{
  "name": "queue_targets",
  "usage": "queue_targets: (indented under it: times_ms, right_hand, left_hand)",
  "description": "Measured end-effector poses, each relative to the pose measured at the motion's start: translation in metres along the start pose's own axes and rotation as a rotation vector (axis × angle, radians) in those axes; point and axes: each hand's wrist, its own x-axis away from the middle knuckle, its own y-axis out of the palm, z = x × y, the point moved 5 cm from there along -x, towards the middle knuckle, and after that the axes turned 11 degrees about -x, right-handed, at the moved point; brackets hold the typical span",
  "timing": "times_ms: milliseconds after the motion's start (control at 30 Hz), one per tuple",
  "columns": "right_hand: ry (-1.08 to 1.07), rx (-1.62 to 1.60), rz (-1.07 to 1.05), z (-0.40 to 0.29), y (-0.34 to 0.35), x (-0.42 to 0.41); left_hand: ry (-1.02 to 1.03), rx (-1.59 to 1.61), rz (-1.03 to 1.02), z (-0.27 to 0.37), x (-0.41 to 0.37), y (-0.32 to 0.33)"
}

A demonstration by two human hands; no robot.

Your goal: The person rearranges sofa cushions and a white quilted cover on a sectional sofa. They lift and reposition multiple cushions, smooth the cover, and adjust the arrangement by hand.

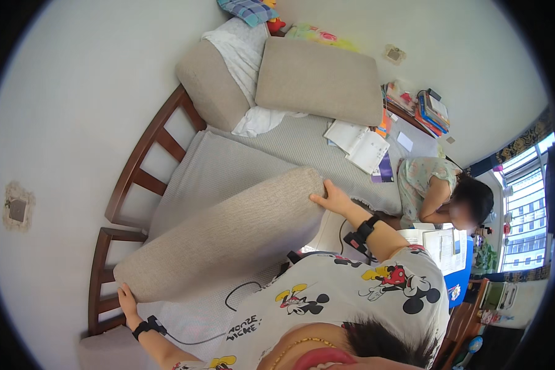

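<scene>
A thick beige sofa cushion (222,236) is raised on edge between my two hands, above a sofa seat spread with a grey ribbed cover (231,159). At the cushion's lower left end, my left hand (128,300) grips its corner. My right hand (335,196) holds the opposite end, with the thumb on the near face. A black strap with a small device is on each wrist. The cushion hides part of the seat beneath it.
Beige back cushions (321,78) and a white cloth (259,120) lie beyond. Open books (360,143) rest on the cover. A wooden sofa frame (134,171) runs along the left wall. At right, another person (430,189) leans over a blue desk (462,273) with papers.
</scene>
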Motion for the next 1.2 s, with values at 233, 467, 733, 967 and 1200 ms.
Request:
queue_targets:
  times_ms: [233, 467, 733, 967, 1200]
  right_hand:
    - [-0.089, -0.180, -0.012, 0.036, 0.006, -0.038]
    - [-0.076, -0.398, 0.173, 0.093, -0.027, -0.052]
    - [-0.281, -0.545, 0.659, 0.111, -0.214, -0.107]
    - [-0.523, -0.637, 1.036, 0.087, -0.502, -0.108]
    - [-0.725, -0.594, 1.273, 0.118, -0.697, -0.133]
  left_hand:
    - [0.280, 0.086, 0.133, 0.054, 0.039, -0.013]
    - [0.256, 0.128, 0.424, 0.140, 0.093, -0.049]
    - [0.339, 0.367, 0.623, 0.330, 0.111, -0.092]
    - [0.233, 0.688, 0.887, 0.544, 0.044, -0.094]
    - [0.662, 0.336, 1.277, 0.845, -0.066, -0.082]
